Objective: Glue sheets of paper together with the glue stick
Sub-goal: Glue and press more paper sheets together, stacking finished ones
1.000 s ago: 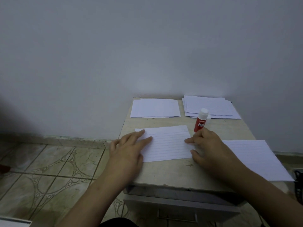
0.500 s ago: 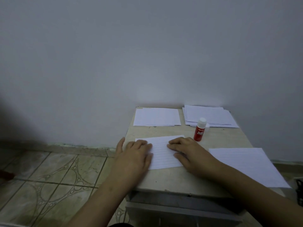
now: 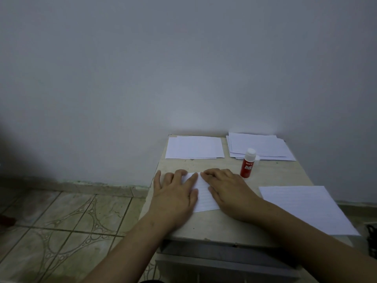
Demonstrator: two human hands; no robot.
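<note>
We press the lined sheet flat at the table's near edge with left hand and right hand spread open — bonding seemingly under way — glue stick upright at one o'clock, more stacks waiting.

The tabletop looks like pale, matt stone or laminate with faint speckling, its front edge chipped. The lined sheet is thin matt white paper, as are the sheet at the right and the two far stacks. The glue stick is smooth plastic, a glossy red body under a white cap. The floor tiles are glazed, patterned and scuffed; the wall is matt paint.
</note>
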